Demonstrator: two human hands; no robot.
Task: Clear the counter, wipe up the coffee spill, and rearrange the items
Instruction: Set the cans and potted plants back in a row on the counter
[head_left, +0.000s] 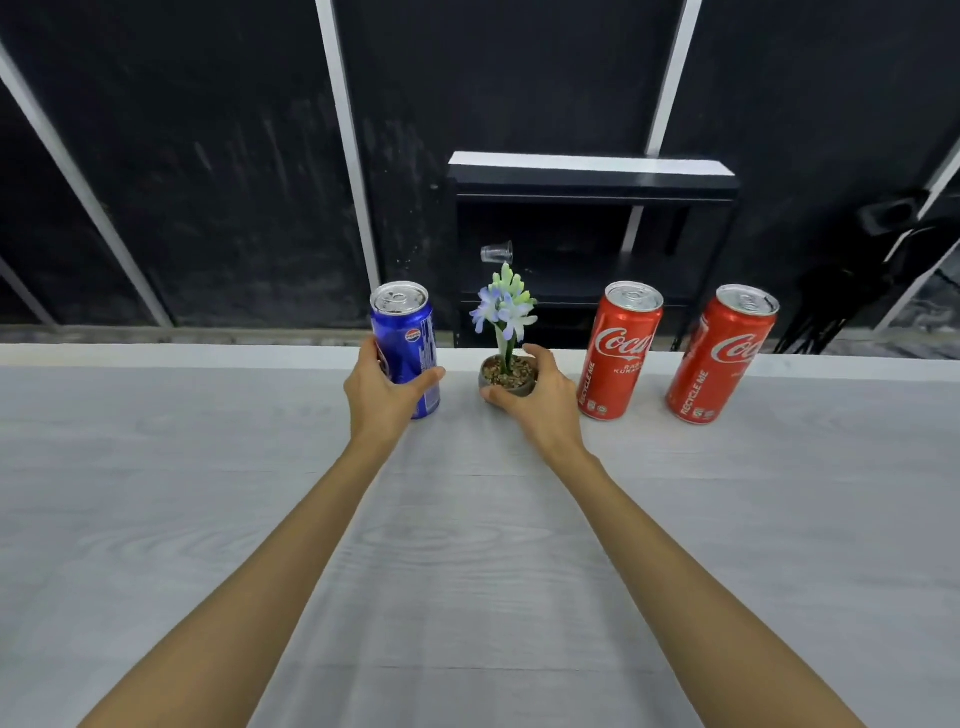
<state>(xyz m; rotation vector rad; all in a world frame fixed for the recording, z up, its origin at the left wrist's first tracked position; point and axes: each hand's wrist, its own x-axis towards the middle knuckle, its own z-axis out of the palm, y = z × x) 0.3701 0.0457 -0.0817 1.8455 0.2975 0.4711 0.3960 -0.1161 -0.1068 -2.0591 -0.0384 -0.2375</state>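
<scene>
A blue Pepsi can (408, 338) stands upright near the far edge of the pale wood-grain counter (467, 545). My left hand (379, 395) grips its lower half, thumb across the front. To its right is a small grey pot (511, 387) filled with pebbles and holding a pale blue and green flower (503, 306). My right hand (545, 400) curls round the pot's right side and front. Two red Coca-Cola cans (618, 353) (719, 358) stand upright further right, untouched.
Beyond the counter's far edge stands a black shelf unit (592, 208) with a white top. A clear plastic cup (496, 253) lies on its side near it. A dark wall with white strips fills the background.
</scene>
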